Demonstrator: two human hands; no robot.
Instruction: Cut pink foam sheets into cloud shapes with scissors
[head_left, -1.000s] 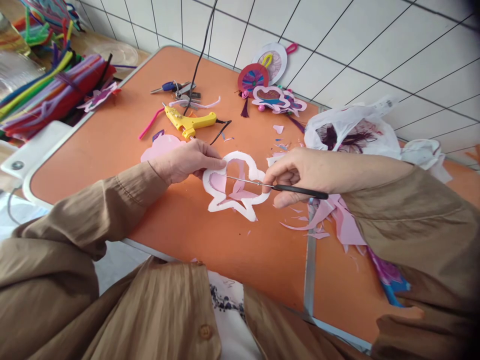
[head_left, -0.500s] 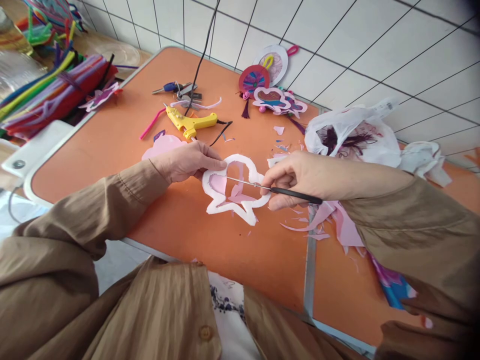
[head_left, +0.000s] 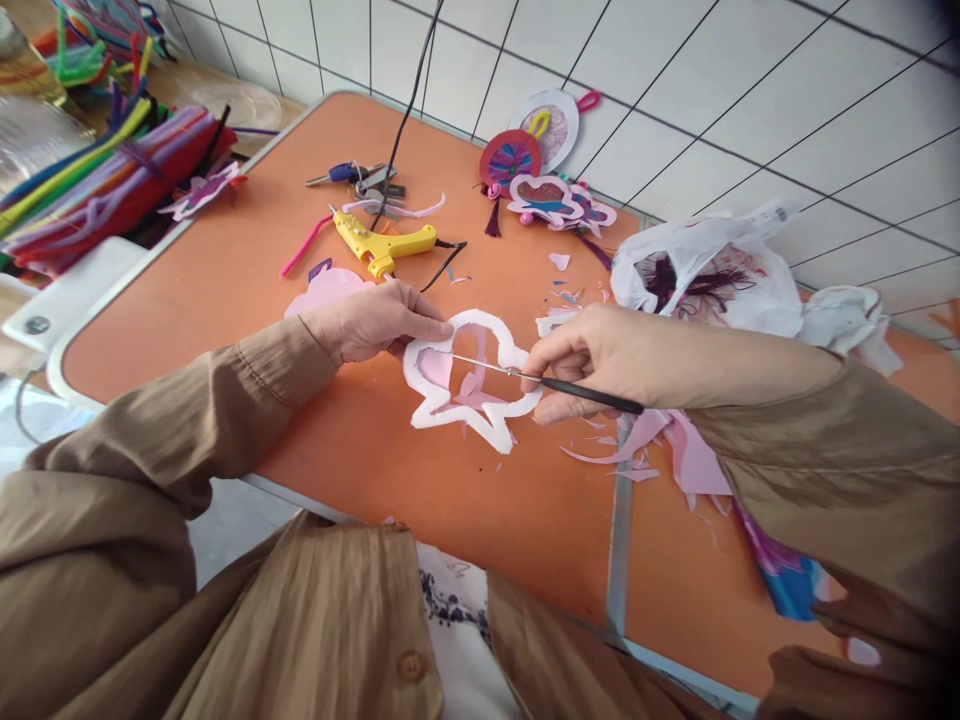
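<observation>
1. Left hand (head_left: 386, 320) pinches the upper-left rim of a white paper frame (head_left: 495, 432), thumb on top; the frame, scalloped above and pointed below, is held over the orange table (head_left: 360, 450).
2. Black-handled scissors (head_left: 589, 393), seen nearly edge-on, stretch across the frame's opening, their tip near the left thumb; I can't tell whether the blades are parted.
3. Right hand (head_left: 589, 350) has its fingers closed around the scissors near the pivot, beside the frame's right edge.
4. Far left, a bundle of colourful pipe cleaners (head_left: 112, 200) lies beside the table.
5. Next come a pink paper cutout (head_left: 330, 288) behind the left wrist, a yellow glue gun (head_left: 390, 243) and some keys (head_left: 379, 183).
6. Further right, decorated paper ornaments (head_left: 510, 158) sit by the tiled wall (head_left: 675, 80).
7. Rightmost, a white plastic bag (head_left: 765, 290) holds dark tassels (head_left: 664, 283); pink paper scraps (head_left: 694, 458) lie nearer the person.
</observation>
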